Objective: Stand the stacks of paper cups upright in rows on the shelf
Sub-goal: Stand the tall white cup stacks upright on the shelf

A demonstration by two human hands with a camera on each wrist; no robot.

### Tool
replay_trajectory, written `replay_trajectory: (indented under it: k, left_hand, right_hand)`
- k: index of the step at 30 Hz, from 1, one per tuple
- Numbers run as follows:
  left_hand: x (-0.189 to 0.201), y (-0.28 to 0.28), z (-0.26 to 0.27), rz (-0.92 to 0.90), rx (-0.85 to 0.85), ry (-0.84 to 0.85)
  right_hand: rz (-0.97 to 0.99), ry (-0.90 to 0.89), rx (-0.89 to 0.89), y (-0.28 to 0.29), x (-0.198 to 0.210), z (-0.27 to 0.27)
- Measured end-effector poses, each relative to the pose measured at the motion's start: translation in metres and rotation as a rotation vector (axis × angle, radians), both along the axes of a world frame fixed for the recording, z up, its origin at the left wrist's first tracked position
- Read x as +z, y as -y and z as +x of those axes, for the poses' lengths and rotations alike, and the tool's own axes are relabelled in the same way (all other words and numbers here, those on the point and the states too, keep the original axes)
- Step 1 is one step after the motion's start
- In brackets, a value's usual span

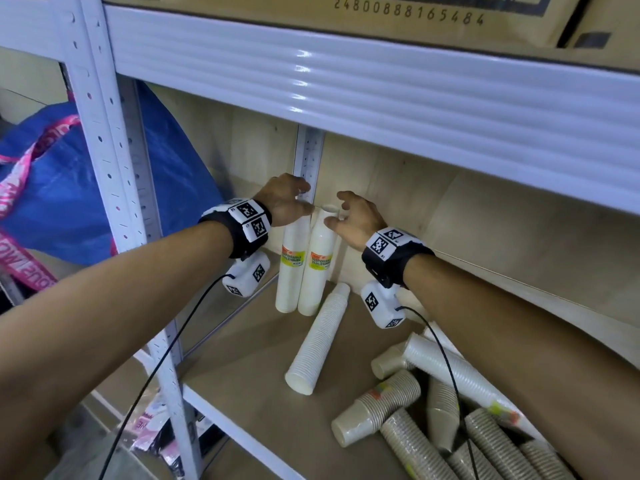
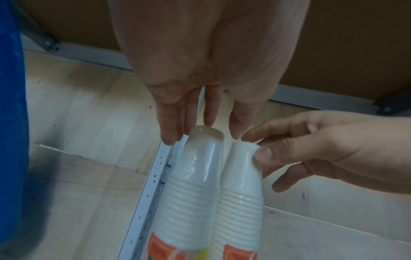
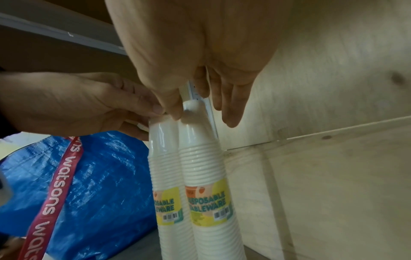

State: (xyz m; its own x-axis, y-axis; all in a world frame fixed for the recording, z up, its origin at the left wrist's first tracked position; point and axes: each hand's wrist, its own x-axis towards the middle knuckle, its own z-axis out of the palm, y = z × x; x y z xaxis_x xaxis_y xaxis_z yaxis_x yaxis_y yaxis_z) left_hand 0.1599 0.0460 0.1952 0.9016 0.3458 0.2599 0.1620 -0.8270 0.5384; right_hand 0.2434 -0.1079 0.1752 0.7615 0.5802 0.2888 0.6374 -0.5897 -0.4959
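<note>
Two plastic-wrapped stacks of white paper cups stand upright side by side in the shelf's back left corner, touching each other. My left hand (image 1: 306,202) is over the left stack (image 1: 290,271). Its straight fingers (image 2: 169,137) hang round the stack's top (image 2: 205,133) and one fingertip touches it. My right hand (image 1: 337,211) pinches the top of the right stack (image 1: 317,271) between thumb (image 2: 262,154) and forefinger. Its other fingers (image 3: 231,119) stand clear of the stack (image 3: 202,158). A third white stack (image 1: 318,341) lies on the shelf board just in front.
Several brown and white cup stacks lie in a heap (image 1: 433,410) at the front right of the shelf board (image 1: 249,386). A blue bag (image 1: 69,188) bulges against the left side. The upper shelf beam (image 1: 346,81) hangs low overhead, and a perforated post (image 1: 308,157) stands behind the stacks.
</note>
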Motion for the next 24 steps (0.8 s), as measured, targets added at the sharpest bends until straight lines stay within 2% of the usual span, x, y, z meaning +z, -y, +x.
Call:
replay_trajectory:
  k: [5,12,17,20,24]
  left_hand:
    - [0.025,0.014,-0.009,0.080,-0.022,0.038]
    - [0.033,0.063,-0.019,-0.036,-0.148,0.067]
    - [0.001,0.092,-0.016,-0.054,-0.199,-0.035]
    - [-0.031,0.103,-0.012,-0.132,-0.229,-0.103]
    - [-0.075,0.111,-0.010,-0.110,-0.205,-0.209]
  right_hand:
    - [-0.035,0.040,-0.050,0.037,0.016,0.001]
    - [-0.097,-0.011,-0.123,0.102,0.020,-0.006]
    - [-0.193,-0.079,-0.182,0.154,0.009,-0.017]
    - [-0.251,-0.122,-0.223,0.187,-0.004,-0.021]
    - [-0.292,-0.186,-0.284,0.229,-0.029,-0.030]
